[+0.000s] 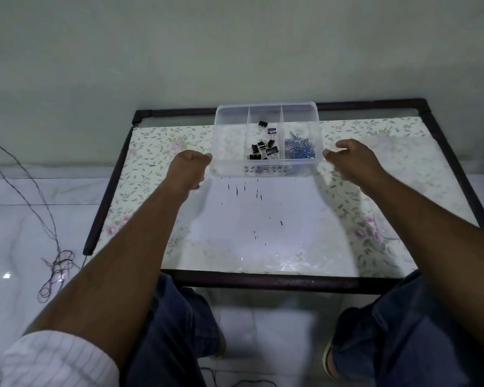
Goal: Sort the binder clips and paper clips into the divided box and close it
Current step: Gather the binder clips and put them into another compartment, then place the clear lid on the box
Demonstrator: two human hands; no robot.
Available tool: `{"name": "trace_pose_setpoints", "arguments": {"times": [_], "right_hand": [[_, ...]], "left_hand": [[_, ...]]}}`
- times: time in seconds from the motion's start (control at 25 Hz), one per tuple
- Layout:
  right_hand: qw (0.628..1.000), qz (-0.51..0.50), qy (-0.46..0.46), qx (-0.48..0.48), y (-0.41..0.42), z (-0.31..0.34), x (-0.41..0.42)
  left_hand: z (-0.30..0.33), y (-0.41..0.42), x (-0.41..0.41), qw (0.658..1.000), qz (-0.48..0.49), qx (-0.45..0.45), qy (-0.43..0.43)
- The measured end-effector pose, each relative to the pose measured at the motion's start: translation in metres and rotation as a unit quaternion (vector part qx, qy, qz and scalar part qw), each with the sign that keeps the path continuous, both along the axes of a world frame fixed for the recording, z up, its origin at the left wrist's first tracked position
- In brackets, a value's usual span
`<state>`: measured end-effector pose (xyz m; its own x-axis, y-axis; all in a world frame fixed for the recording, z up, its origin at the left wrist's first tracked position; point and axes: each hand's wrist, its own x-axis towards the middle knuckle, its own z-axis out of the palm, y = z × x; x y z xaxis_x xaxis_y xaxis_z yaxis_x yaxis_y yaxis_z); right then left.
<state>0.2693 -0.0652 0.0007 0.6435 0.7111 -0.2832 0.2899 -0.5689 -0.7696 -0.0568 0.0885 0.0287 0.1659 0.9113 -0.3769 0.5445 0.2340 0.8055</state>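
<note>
A clear divided box [227, 152] stands at the far middle of the table, with no lid on it. Its left compartment holds nothing. Several black binder clips [263, 150] lie in the middle compartment, and a heap of blue paper clips [299, 148] fills the right one. My left hand [189, 170] is at the box's near left corner, fingers curled in, thumb touching the rim. My right hand [349, 160] hovers just right of the box, fingers apart, a small gap from the wall.
The table [263, 236] has a floral cover under glass and a dark frame [277, 280]; small dark specks mark its middle. A wall rises right behind the box. Thin cables [56, 263] lie on the marble floor at the left. My knees are under the near edge.
</note>
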Motion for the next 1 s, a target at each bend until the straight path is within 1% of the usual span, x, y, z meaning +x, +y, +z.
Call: {"name": "trace_pose_setpoints", "arguments": {"times": [0.12,0.24,0.44,0.64,0.84,1.0], "right_hand": [[0.999,0.003,0.053,0.011,0.014,-0.009,0.0],[0.996,0.025,0.082,0.016,0.022,-0.015,-0.003],[0.995,0.037,0.083,0.028,0.017,-0.012,-0.004],[0.995,0.059,0.082,0.003,-0.006,-0.004,-0.009],[0.994,0.084,0.052,-0.038,-0.038,0.005,-0.017],[0.992,0.108,-0.022,-0.067,-0.059,0.003,-0.027]], "left_hand": [[-0.011,0.012,0.011,0.999,-0.016,-0.023,-0.024],[-0.023,0.019,0.017,0.997,-0.002,-0.043,-0.064],[-0.032,0.021,0.015,0.992,0.024,-0.056,-0.109],[-0.03,-0.001,0.008,0.991,0.036,-0.068,-0.113],[-0.027,-0.033,-0.005,0.992,0.021,-0.079,-0.1],[-0.026,-0.058,-0.013,0.992,0.034,-0.079,-0.098]]}}
